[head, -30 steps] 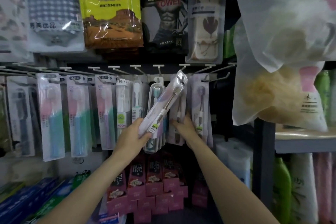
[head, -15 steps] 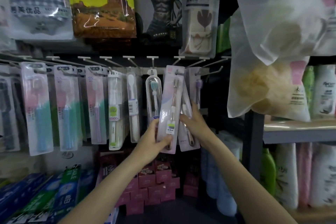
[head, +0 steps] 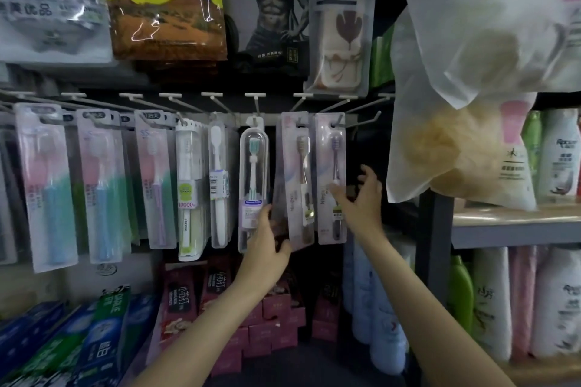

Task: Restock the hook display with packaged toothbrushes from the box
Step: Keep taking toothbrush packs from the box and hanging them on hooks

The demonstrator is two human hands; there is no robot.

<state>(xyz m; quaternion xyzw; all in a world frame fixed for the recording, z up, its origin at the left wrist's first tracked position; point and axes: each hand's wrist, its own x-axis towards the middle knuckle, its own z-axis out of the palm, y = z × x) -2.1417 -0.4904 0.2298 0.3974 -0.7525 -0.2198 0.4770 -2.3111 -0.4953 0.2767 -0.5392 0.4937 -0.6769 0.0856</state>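
Clear-packaged brown toothbrush (head: 298, 179), on its hook at twelve o'clock: left hand (head: 267, 248) pinches its base to steady it; right hand (head: 361, 198), fingers spread, holds nothing.

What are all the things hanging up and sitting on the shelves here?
packaged toothbrushes: a row of many, pink, blue, purple, white and teal, hanging on the hooks
hooks: a row, white, above the toothbrushes
yellow packet: one in front, hanging top left
black towel packet: one, top middle
clear bags with sponges: two, pale, hanging at right
pink boxes: a stack, below the toothbrushes
toothpaste boxes: several, blue and green, bottom left
bottles: several, white, green, blue, on the right shelves
left hand: holding the bottom of a hung toothbrush pack
right hand: open, by the rightmost pack
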